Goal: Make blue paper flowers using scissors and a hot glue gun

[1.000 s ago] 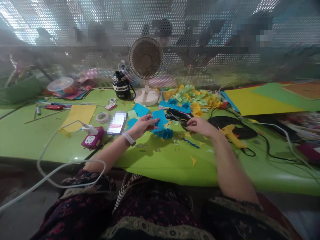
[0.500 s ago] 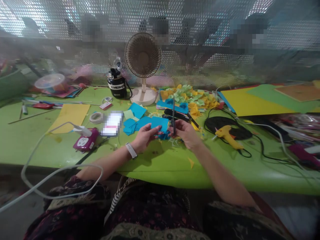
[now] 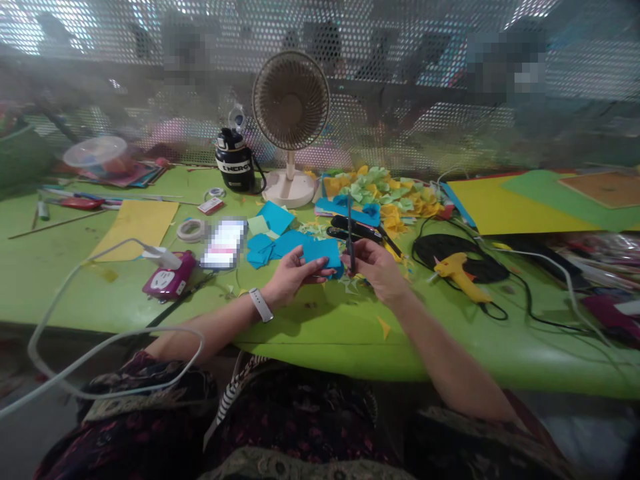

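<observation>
My left hand [image 3: 296, 272], with a pale watch band on the wrist, pinches a blue piece of paper [image 3: 323, 253] between thumb and fingers. Close by on the right, my right hand [image 3: 376, 268] is closed around the handles of scissors [image 3: 351, 233], whose dark blades point up and away from me. The scissors stand just beside the paper's right edge; whether they touch it I cannot tell. More blue paper pieces [image 3: 277, 217] lie behind and left of my left hand. Small paper scraps [image 3: 350, 287] are scattered beneath my hands.
A fan [image 3: 291, 100] and a black bottle [image 3: 234, 163] stand at the back. Yellow and green paper pieces [image 3: 385, 190] are heaped right of the fan. A yellow glue gun [image 3: 463, 277] lies right, a phone [image 3: 223, 243] and a purple power socket [image 3: 170, 277] left, with trailing cables.
The scissors and my right hand have shifted slightly right, away from the paper's edge. My left hand keeps its pinch on the blue paper. The whole view has tilted a little.
</observation>
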Demonstrator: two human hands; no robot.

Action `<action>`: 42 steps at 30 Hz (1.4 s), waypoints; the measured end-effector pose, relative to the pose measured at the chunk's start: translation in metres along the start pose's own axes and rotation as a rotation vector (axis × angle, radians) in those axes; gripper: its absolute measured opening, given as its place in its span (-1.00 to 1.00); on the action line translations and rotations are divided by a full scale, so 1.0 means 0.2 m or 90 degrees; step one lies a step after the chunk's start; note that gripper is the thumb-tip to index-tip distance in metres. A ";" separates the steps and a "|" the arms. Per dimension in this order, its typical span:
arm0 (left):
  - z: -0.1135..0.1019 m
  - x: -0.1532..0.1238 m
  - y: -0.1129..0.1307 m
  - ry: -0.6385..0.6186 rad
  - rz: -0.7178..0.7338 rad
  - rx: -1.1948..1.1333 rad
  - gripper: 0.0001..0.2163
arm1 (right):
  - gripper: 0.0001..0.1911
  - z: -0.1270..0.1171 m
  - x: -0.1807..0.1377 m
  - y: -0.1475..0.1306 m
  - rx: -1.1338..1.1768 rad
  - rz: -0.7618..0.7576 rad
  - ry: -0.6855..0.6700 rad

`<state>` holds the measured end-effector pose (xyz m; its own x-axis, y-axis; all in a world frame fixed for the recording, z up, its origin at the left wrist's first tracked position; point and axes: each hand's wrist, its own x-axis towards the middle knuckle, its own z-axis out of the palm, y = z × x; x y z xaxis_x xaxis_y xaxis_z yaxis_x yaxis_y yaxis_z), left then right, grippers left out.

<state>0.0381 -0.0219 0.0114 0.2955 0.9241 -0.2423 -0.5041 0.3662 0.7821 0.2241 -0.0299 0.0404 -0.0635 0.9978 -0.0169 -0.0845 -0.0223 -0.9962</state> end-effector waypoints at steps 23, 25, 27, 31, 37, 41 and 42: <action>-0.02 0.00 0.04 -0.024 0.130 0.055 -0.57 | -0.49 0.00 0.00 0.00 -0.035 0.019 -0.039; -0.02 0.00 0.05 0.000 0.133 0.056 -0.59 | -0.51 -0.01 0.00 0.00 -0.053 0.029 -0.045; -0.02 0.01 0.07 0.025 0.138 0.047 -0.61 | -0.52 -0.01 0.00 0.00 -0.074 0.039 -0.052; -0.03 0.02 0.08 0.051 0.126 0.072 -0.62 | -0.51 -0.01 -0.01 0.00 -0.125 0.066 -0.087; -0.03 0.01 0.10 0.035 0.184 0.097 -0.55 | -0.46 -0.01 -0.02 -0.02 -0.174 0.133 -0.126; -0.02 0.00 0.11 0.033 0.190 0.084 -0.48 | -0.46 -0.01 -0.02 -0.03 -0.188 0.134 -0.130; -0.02 0.00 0.11 0.034 0.189 0.084 -0.47 | -0.46 -0.01 -0.02 -0.04 -0.188 0.134 -0.131</action>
<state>0.0235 -0.0128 0.0268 0.1068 0.9941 -0.0187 -0.4515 0.0652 0.8899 0.2270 -0.0331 0.0473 -0.2485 0.9396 -0.2352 0.2385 -0.1760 -0.9551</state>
